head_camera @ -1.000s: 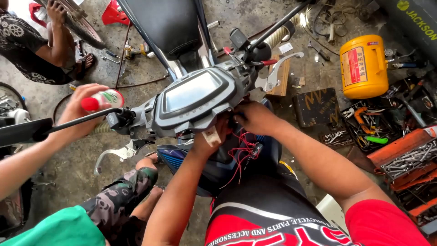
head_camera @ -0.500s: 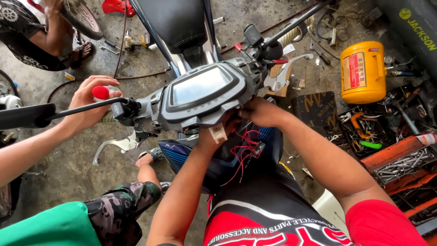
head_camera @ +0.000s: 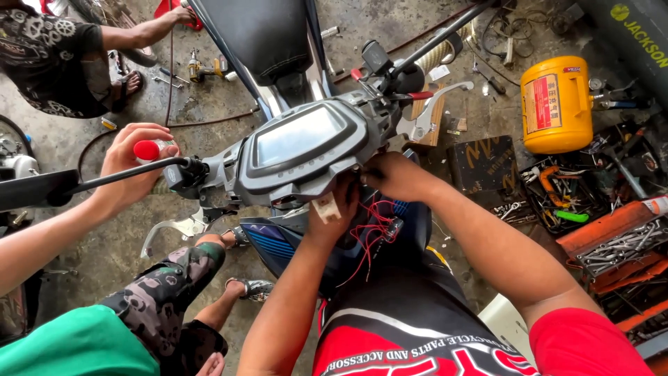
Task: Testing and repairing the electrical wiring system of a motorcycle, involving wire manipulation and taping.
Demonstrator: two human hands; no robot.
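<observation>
The fingers of the left hand (head_camera: 335, 209) are curled under the front edge of the dash (head_camera: 306, 150) and grip a small white plug (head_camera: 325, 207). The right hand (head_camera: 395, 175) is closed behind the dash; what it holds cannot be seen. Thin red wires (head_camera: 369, 233) hang loose below both hands. The dash is a grey panel with a dark blank screen, tilted, in the middle of the handlebar (head_camera: 445, 31). At the left, another person's hand (head_camera: 136, 163) holds a red-capped can (head_camera: 149, 150).
</observation>
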